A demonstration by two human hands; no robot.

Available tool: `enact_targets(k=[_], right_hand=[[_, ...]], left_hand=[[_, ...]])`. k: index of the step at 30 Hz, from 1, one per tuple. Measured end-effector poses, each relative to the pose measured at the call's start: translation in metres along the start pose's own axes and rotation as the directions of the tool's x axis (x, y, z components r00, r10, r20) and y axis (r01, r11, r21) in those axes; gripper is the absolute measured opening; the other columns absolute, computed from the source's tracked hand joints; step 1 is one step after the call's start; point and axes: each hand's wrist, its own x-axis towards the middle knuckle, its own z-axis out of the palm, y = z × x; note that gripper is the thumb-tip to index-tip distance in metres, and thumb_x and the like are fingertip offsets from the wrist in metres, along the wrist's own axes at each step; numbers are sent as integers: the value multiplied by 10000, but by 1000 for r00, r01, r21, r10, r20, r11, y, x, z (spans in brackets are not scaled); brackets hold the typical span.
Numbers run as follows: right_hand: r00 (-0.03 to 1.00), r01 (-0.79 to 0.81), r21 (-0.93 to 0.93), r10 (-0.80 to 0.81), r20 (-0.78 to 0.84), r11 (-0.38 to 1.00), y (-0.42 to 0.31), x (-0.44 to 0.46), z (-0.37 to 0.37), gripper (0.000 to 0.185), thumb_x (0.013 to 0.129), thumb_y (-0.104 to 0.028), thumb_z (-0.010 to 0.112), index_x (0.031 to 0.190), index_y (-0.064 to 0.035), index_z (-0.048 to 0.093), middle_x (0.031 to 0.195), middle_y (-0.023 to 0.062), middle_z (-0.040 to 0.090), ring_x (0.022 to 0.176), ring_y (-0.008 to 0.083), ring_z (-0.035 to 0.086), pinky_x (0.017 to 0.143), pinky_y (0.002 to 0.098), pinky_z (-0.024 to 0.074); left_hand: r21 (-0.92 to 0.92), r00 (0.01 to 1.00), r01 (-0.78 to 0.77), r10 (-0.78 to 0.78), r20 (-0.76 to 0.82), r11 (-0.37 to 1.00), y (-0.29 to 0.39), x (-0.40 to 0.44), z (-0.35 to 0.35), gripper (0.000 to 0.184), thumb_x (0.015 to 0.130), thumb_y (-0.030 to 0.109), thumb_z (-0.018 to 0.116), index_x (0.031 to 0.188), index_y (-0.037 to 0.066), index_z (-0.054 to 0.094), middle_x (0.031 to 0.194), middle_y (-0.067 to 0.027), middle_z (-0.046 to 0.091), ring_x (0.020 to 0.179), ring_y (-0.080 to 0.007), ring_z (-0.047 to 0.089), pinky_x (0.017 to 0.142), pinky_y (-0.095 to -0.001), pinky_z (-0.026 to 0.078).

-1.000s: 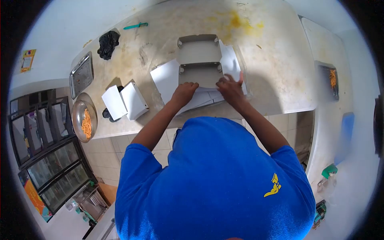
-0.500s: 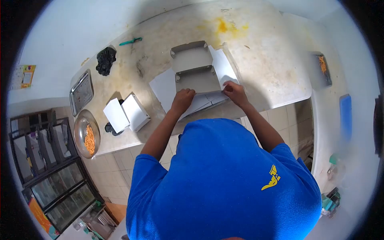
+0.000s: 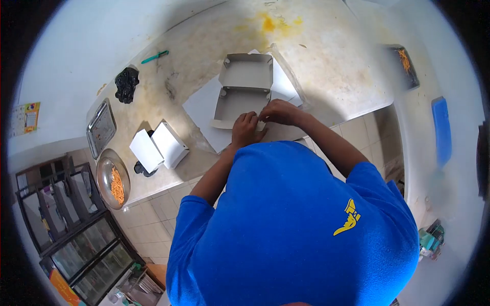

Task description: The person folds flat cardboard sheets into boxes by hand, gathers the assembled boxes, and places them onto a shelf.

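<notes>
An open cardboard box (image 3: 241, 104), grey inside, lies with its lid (image 3: 248, 71) unfolded away from me. Its front flap (image 3: 222, 124) leans out toward me. At the near right corner of the box, my left hand (image 3: 247, 130) is closed on the edge from the front. My right hand (image 3: 278, 112) pinches the same corner from the right side, its fingertips close to the left ones. The exact fold between the fingers is hidden. Beneath the box lie flat white cardboard sheets (image 3: 200, 113).
Left of the sheets stand folded white boxes (image 3: 169, 146). Farther left are a metal bowl (image 3: 105, 179) of orange strips, a metal tray (image 3: 102, 130), a black plastic bag (image 3: 126, 84) and a green knife (image 3: 154, 56). A blue board (image 3: 442, 132) is at the right.
My left hand has slid right along the box's front edge, and my right hand has moved left to meet it at the corner. The box has turned slightly and its front flap now tilts outward.
</notes>
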Motion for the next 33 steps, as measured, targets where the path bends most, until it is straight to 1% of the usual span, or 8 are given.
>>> enact_targets(k=[2, 11, 14, 20, 26, 29, 32, 33], right_hand=[[998, -54, 168, 52, 17, 984, 5, 5, 2, 107, 723, -162, 663, 818, -132, 623, 829, 16, 619, 852, 220, 588, 778, 375, 448], [988, 12, -56, -20, -150, 998, 15, 5, 7, 76, 702, -166, 695, 746, -121, 654, 796, 24, 611, 842, 226, 589, 765, 363, 457], [990, -14, 60, 22, -137, 998, 20, 8, 8, 63, 695, -159, 693, 717, -117, 651, 792, 29, 614, 841, 224, 592, 772, 366, 459], [996, -82, -12, 82, -28, 997, 30, 11, 15, 72, 682, -148, 702, 723, -111, 656, 810, 34, 621, 868, 232, 596, 811, 370, 456], [999, -45, -159, 43, -15, 986, -4, 9, 2, 144, 798, -261, 623, 911, -175, 646, 899, 41, 621, 929, 228, 602, 957, 542, 305], [945, -327, -204, 318, -75, 923, -15, 20, 13, 172, 824, -297, 596, 947, -180, 624, 928, 38, 627, 949, 236, 604, 975, 607, 247], [964, -200, -304, 243, 111, 931, -12, 28, 11, 196, 832, -331, 578, 933, -167, 614, 920, 44, 640, 937, 244, 617, 976, 622, 240], [958, -207, -299, 255, 131, 932, -13, 30, 12, 186, 828, -318, 584, 923, -161, 613, 894, 48, 645, 910, 246, 623, 984, 613, 244]], left_hand=[[3, 999, 0, 0, -36, 1000, 2, -2, 6, 256, 707, 133, 636, 923, 6, 588, 1014, -135, 566, 963, -305, 535, 837, -396, 455], [-247, 985, 29, -69, -157, 969, -16, -22, 27, 175, 751, 52, 558, 889, -54, 561, 984, -174, 573, 947, -335, 546, 833, -397, 451], [-439, 974, 160, -213, -74, 884, -17, -26, 25, 167, 779, 59, 548, 900, -57, 559, 1009, -185, 565, 941, -345, 547, 833, -393, 448], [-619, 961, 232, -274, 28, 751, -24, -36, 16, 166, 821, 83, 527, 908, -54, 559, 1019, -196, 561, 939, -347, 545, 830, -402, 441], [-229, 972, 98, -142, -186, 968, -21, -22, 16, 160, 787, 130, 622, 870, -5, 608, 964, -147, 588, 931, -306, 543, 812, -412, 422], [-179, 979, 149, -170, -109, 972, -23, -9, 3, 157, 752, 169, 677, 807, 30, 630, 932, -102, 604, 936, -289, 548, 819, -398, 411], [-114, 974, 226, -224, 36, 967, -35, -7, 1, 138, 739, 171, 691, 745, 46, 634, 909, -75, 606, 948, -278, 549, 846, -384, 394], [-144, 973, 222, -228, -26, 964, -35, -11, 1, 146, 738, 173, 692, 785, 48, 634, 918, -83, 605, 942, -281, 550, 855, -387, 391]])
